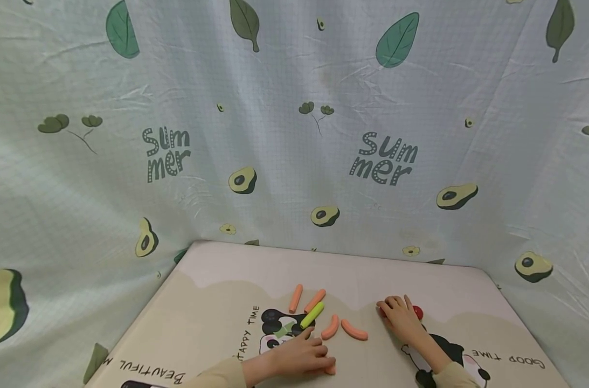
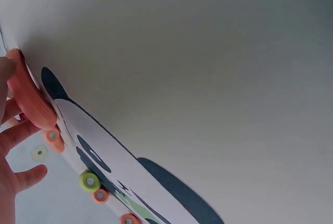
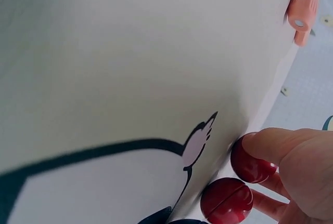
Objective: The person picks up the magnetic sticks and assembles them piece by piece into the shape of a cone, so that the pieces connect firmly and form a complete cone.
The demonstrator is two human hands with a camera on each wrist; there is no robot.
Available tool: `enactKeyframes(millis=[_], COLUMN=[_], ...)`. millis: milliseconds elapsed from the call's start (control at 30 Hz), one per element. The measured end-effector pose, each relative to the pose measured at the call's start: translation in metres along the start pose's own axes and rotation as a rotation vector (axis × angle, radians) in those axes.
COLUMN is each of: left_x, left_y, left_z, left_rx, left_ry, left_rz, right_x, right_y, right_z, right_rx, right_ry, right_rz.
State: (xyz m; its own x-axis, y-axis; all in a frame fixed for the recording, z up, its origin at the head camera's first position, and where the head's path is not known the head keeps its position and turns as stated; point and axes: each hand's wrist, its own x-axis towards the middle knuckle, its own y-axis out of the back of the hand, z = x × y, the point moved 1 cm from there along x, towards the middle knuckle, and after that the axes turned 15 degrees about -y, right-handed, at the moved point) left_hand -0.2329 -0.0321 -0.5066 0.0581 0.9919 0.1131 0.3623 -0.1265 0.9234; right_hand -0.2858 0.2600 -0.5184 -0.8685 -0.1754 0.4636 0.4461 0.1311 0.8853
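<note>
My left hand (image 1: 299, 357) reaches over the printed surface and grips a curved orange piece (image 1: 330, 368). In the left wrist view, the thumb and fingers of that hand (image 2: 14, 146) lie around the same orange piece (image 2: 32, 95). On the right, my other hand (image 1: 403, 321) bends over red balls, one (image 1: 418, 312) showing beside it. The right wrist view has the thumb and fingers of this hand (image 3: 302, 167) pinching one red ball (image 3: 252, 164). A second red ball (image 3: 227, 201) with a groove lies close beside it.
Between the hands lie two curved orange pieces (image 1: 330, 327) (image 1: 354, 330). Farther back are two straight orange sticks (image 1: 296, 298) (image 1: 315, 301) and a yellow-green stick (image 1: 312, 315). A dark object (image 1: 140, 385) shows at the bottom left. A printed curtain (image 1: 275, 140) hangs behind the table (image 1: 216, 264).
</note>
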Motion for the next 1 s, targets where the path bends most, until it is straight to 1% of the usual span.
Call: enactKeyframes(millis=[67,200,267,367,500,633,867,1000], left_x=[-0.0005,-0.0007,-0.0003,0.0005,0.0013,0.0023,0.0024,0.0021], left_y=[0.0004,0.0012,0.0016,0.0027,0.0039,0.0044,0.0048,0.0055], left_z=[-0.0005,0.0,0.0003,0.0002,-0.0008,-0.0008,-0.0015,-0.0028], left_rx=[0.009,0.06,0.09,0.103,0.066,0.035,-0.01,-0.025], left_ry=[-0.003,-0.01,-0.011,-0.011,-0.008,-0.008,-0.001,0.001], left_rz=[-0.023,-0.054,-0.058,-0.06,-0.056,-0.064,-0.078,-0.079], right_x=[0.0002,0.0,0.0,0.0002,0.0004,-0.0003,0.0006,0.0029], right_y=[-0.0007,-0.0006,0.0,0.0004,-0.0004,-0.0003,0.003,0.0075], right_z=[-0.0001,-0.0008,-0.0009,-0.0009,-0.0009,-0.0007,-0.0003,-0.0009], right_rx=[-0.002,-0.008,-0.008,-0.007,-0.019,-0.023,-0.018,-0.014], right_ry=[0.008,0.01,0.007,0.007,0.004,-0.005,0.015,0.027], right_rz=[0.01,0.01,0.004,0.008,0.019,-0.001,-0.037,-0.02])
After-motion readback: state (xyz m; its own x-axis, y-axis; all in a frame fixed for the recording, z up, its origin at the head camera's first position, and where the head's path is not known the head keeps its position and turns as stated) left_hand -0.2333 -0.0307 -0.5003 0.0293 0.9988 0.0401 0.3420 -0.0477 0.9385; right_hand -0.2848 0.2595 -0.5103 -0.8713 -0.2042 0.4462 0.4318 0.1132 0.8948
